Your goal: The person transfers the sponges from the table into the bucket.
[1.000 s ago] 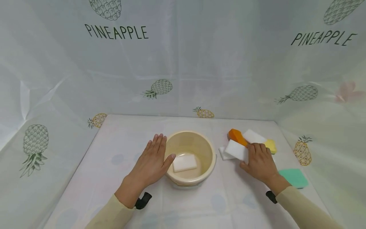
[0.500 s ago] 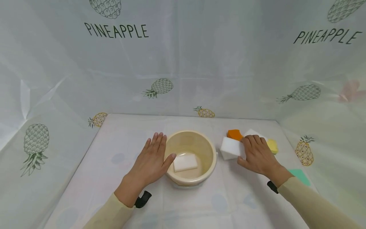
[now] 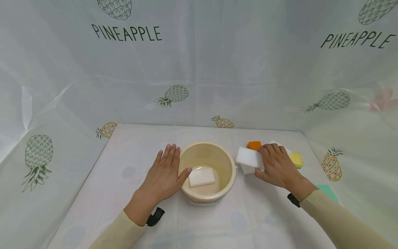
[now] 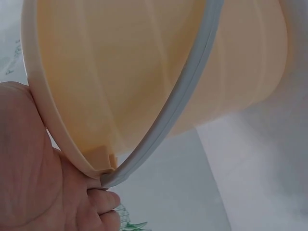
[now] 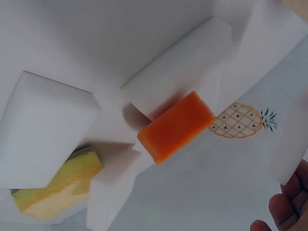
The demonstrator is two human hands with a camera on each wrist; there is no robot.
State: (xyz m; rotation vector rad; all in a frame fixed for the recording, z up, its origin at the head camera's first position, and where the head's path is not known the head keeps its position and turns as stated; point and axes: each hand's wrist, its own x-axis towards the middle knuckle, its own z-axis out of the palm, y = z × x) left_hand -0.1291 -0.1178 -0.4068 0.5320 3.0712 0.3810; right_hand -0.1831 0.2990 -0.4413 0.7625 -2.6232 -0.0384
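Note:
A cream bucket (image 3: 206,199) stands mid-table with a white sponge block (image 3: 201,177) lying inside on its bottom. My left hand (image 3: 163,173) rests with straight fingers against the bucket's left side. In the left wrist view, the palm lies along the rim and the fingertips are by the end of the grey bail handle (image 4: 166,113). Right of the bucket, my right hand (image 3: 278,169) pinches another white sponge (image 3: 250,158) between thumb and fingers. That sponge is raised, overlapping a white sponge (image 3: 247,169) lying beneath it on the table.
Behind the right hand lie an orange sponge (image 3: 254,145), a partly hidden white block (image 3: 287,150) and a yellow sponge (image 3: 296,159). A mint-green sponge (image 3: 327,191) shows beyond the right forearm. Pineapple-print sheeting (image 3: 199,62) walls in the back and sides.
My right hand has moved left towards the bucket, carrying the white sponge, which now tilts differently. The left hand stays at the bucket, which has not moved.

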